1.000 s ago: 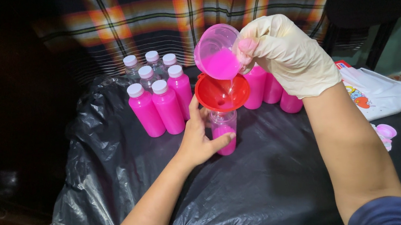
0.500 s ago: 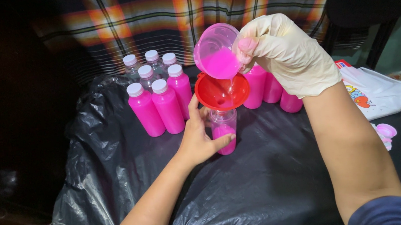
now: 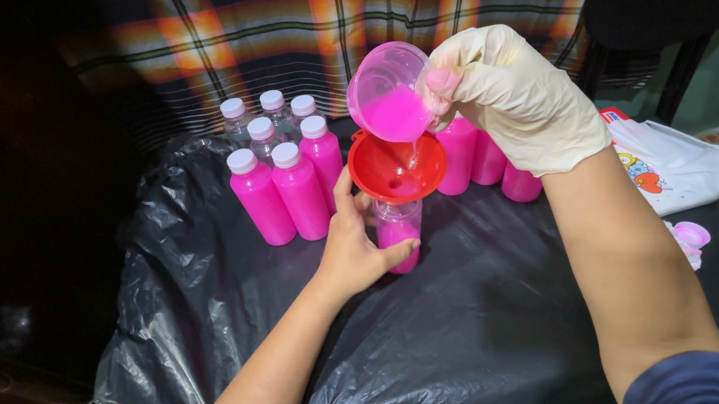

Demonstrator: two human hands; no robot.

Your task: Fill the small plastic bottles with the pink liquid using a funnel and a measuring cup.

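Nothing has shifted: my gloved right hand point(image 3: 510, 95) tips the pink cup point(image 3: 389, 92) over the red funnel point(image 3: 397, 169), my left hand point(image 3: 363, 248) grips the half-filled bottle point(image 3: 399, 235) on black plastic sheeting point(image 3: 483, 332); faster pouring could overflow the funnel.

Glossy crinkled black plastic sheet point(image 3: 499, 321); smooth red plastic funnel point(image 3: 398, 169); translucent pink plastic cup point(image 3: 387, 90); matt latex glove on right hand point(image 3: 514, 94); woven plaid cloth point(image 3: 339, 24) upper frame.
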